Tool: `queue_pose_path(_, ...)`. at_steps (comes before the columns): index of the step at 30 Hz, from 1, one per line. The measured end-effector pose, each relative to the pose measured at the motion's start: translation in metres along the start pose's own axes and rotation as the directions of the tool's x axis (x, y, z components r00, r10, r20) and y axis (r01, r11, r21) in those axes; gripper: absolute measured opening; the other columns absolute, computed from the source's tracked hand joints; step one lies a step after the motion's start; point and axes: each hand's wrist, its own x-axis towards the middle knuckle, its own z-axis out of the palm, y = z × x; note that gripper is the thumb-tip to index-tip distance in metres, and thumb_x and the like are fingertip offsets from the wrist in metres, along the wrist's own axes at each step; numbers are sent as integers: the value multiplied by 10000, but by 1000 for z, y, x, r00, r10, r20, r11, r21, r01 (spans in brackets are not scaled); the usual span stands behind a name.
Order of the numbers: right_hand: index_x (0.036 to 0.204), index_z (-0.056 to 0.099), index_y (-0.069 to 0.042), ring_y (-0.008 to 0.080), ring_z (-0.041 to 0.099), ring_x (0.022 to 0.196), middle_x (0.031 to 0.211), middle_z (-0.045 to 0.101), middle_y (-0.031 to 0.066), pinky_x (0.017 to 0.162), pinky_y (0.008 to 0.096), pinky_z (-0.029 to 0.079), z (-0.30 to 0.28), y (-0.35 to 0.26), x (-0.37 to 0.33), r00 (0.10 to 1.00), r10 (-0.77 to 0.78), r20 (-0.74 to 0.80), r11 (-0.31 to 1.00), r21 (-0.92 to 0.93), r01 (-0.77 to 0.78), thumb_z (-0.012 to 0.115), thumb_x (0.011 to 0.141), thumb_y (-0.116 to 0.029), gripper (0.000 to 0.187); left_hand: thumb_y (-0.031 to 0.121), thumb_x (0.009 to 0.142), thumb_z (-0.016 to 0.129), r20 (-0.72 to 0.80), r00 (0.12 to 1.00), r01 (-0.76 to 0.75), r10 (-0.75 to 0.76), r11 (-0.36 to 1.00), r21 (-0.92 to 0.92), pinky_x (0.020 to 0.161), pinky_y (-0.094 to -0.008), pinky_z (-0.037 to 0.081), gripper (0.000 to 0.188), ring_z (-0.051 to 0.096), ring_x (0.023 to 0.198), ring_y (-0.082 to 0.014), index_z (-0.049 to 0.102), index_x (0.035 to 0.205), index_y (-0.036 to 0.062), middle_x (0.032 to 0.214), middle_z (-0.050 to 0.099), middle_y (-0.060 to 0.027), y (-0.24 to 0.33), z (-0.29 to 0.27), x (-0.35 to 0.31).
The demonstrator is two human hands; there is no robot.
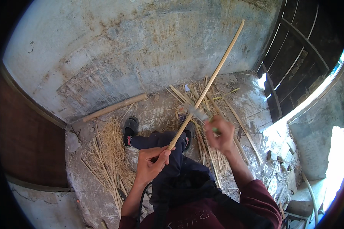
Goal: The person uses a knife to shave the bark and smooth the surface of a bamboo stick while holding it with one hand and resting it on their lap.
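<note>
A long, slender, pale-tan strip of what looks like bamboo or wood (213,76) slants above the person's legs, its far tip up and to the right, seen against the wall. It is smooth and nearly straight, narrowing toward that tip, with a rougher, thicker near end.

The bare left hand (152,162) has its grip closed on this near end, thumb against fingers. The bare right hand (220,133) has its grip closed around the greenish handle of a knife with a broad grey metal blade (197,113). The blade crosses the strip around its middle; it is blurred, and I cannot tell whether its edge touches.

Ahead, the floor (256,110) ends at a stained, pale plaster wall (149,49); a thick tan pole (114,108) lies along its foot. A brown panel (30,133) bounds the left, and dark planks with bright gaps (294,61) the upper right. Curly straw-coloured shavings (112,147) lie left of the legs; the space between the hands and wall leaves the strip's far end projecting past the blade.
</note>
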Motion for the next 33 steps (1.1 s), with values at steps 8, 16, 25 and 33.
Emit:
queue_pose_path(8, 916, 663, -47, 216, 621, 529, 727, 609, 75, 449, 359, 460, 5, -15, -9, 978, -18, 206, 1000, 18, 15, 759, 894, 10, 114, 174, 1092, 653, -22, 996, 86, -88, 995, -45, 459, -217, 356, 281, 488, 499, -20, 790, 1205, -45, 691, 640, -12, -3, 0, -1)
queue_pose_path(16, 927, 661, -54, 215, 621, 526, 753, 619, 74, 444, 359, 462, 10, -22, -5, 972, -75, 224, 997, 21, 72, 757, 867, 31, 141, 102, 1042, 719, -18, 999, 49, -48, 999, 16, 491, -215, 370, 220, 536, 567, -11, 802, 1207, -18, 696, 671, -5, -3, -2, 1)
queue_pose_path(25, 946, 648, -20, 273, 699, 654, 811, 695, 139, 558, 371, 521, -8, 8, 11, 998, 41, 58, 999, -30, -39, 743, 872, 64, 147, 113, 1035, 733, -26, 1000, -14, 15, 999, 36, 521, -218, 394, 230, 564, 604, -21, 799, 1208, -24, 695, 675, -16, -13, -5, -5)
queue_pose_path(33, 1027, 637, -26, 348, 738, 704, 807, 717, 144, 614, 422, 547, -1, -21, 16, 951, 297, 89, 955, -19, -296, 718, 924, -24, 131, 141, 1028, 756, -43, 998, 39, -38, 999, 29, 520, -223, 400, 193, 561, 603, -21, 776, 1116, -29, 699, 669, 6, -14, -2, -4)
